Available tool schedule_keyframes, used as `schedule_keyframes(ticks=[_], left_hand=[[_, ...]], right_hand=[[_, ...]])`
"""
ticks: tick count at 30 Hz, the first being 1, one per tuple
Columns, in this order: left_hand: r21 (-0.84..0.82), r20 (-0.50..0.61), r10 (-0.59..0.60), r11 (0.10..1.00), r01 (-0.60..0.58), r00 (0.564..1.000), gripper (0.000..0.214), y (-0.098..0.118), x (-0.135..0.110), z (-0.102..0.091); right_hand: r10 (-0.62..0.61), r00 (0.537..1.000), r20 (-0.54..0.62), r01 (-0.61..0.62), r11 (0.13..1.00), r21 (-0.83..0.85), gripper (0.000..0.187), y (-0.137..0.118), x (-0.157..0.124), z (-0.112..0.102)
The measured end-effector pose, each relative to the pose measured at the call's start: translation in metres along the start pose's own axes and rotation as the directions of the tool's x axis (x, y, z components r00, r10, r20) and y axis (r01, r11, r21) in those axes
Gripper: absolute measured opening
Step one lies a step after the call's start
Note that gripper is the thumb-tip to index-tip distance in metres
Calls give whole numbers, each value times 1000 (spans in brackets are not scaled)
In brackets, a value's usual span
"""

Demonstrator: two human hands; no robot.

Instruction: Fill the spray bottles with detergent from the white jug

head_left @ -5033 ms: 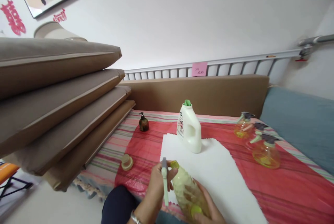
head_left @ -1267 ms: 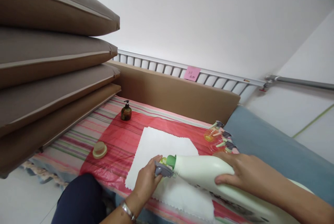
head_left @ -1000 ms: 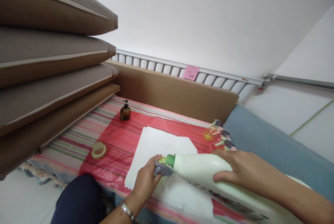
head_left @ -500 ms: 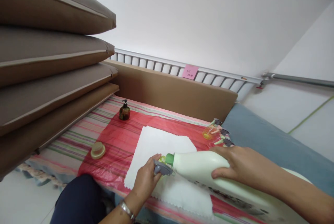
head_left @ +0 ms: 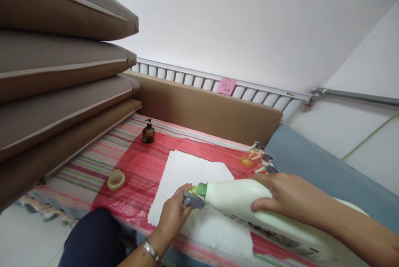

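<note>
My right hand [head_left: 280, 194] grips a large pale green jug [head_left: 237, 196] from above. The jug lies tilted on its side, its green spout [head_left: 202, 189] pointing left. My left hand [head_left: 173, 213] is closed around a small yellow-green see-through bottle [head_left: 193, 190] with a grey lever [head_left: 193, 201] on its side. The spout meets the small bottle's top; whether liquid flows cannot be made out. Under both lies a white cloth [head_left: 190, 171] with zigzag edges. The small bottle's lower part is mostly hidden by my left hand.
A pale round cap [head_left: 116, 179] and an amber pump bottle [head_left: 148, 133] stand to the left on the red sheet [head_left: 134, 167]. Small lever bottles [head_left: 249, 159] cluster at the right. Brown cushions [head_left: 62, 67] stack up at left; a brown panel [head_left: 202, 109] lines the back.
Almost nothing differs. Both hands keep their holds, and the jug and small bottle sit very slightly further left in view.
</note>
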State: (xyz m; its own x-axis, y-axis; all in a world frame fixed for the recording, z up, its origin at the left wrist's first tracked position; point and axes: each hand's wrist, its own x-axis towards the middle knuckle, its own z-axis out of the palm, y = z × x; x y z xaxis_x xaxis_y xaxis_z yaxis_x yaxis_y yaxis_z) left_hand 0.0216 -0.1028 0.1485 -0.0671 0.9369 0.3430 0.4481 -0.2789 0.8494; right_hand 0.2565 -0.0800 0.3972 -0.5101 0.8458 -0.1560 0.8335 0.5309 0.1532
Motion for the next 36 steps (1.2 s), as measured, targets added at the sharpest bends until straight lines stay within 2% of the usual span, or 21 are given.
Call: schedule_keyframes(ticks=[22, 36], left_hand=[[-12, -1, -6, 1000, 6, 1000, 58, -1, 0, -1], [-1, -3, -11, 1000, 11, 1000, 57, 0, 0, -2]], right_hand=[[-2, 1000, 14, 2, 1000, 13, 39, 0, 3, -1], [-6, 1000, -3, 6, 1000, 3, 33, -3, 3, -5]])
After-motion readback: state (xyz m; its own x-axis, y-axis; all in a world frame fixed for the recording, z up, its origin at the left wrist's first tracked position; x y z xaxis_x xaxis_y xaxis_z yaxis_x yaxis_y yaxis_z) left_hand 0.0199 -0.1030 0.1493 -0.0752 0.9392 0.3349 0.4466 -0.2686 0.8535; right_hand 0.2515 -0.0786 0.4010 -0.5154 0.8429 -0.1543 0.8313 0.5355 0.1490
